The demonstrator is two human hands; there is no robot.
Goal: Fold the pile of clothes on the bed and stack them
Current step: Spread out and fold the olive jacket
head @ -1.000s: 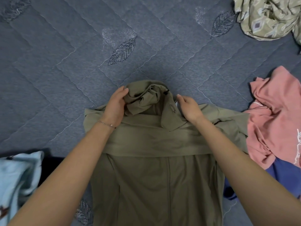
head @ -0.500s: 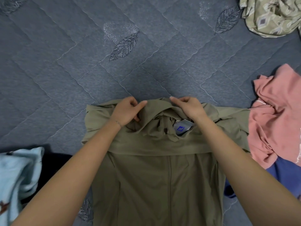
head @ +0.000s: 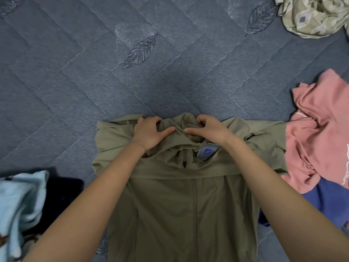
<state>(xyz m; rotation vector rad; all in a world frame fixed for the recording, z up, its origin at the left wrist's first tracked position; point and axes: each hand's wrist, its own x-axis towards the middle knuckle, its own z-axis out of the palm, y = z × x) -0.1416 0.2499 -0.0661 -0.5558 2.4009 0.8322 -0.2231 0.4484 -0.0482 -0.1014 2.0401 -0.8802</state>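
Note:
An olive green hooded jacket (head: 188, 205) lies flat on the bed in front of me, its sleeves folded across the chest and a blue label showing at the collar. My left hand (head: 149, 132) and my right hand (head: 209, 129) sit side by side on the bunched hood at the jacket's far edge. Both grip the hood fabric with curled fingers, the thumbs pointing toward each other.
The blue quilted bed cover (head: 132, 63) stretches beyond the jacket. A pink garment (head: 321, 129) lies crumpled at right over a blue one (head: 328, 201). A patterned beige cloth (head: 313, 14) sits at the top right. Light blue clothing (head: 18, 201) and a dark item (head: 64, 193) lie at lower left.
The hood stood raised beyond the collar a second ago. Both hands have pulled it down toward me and gathered it onto the jacket's top edge, moving closer together.

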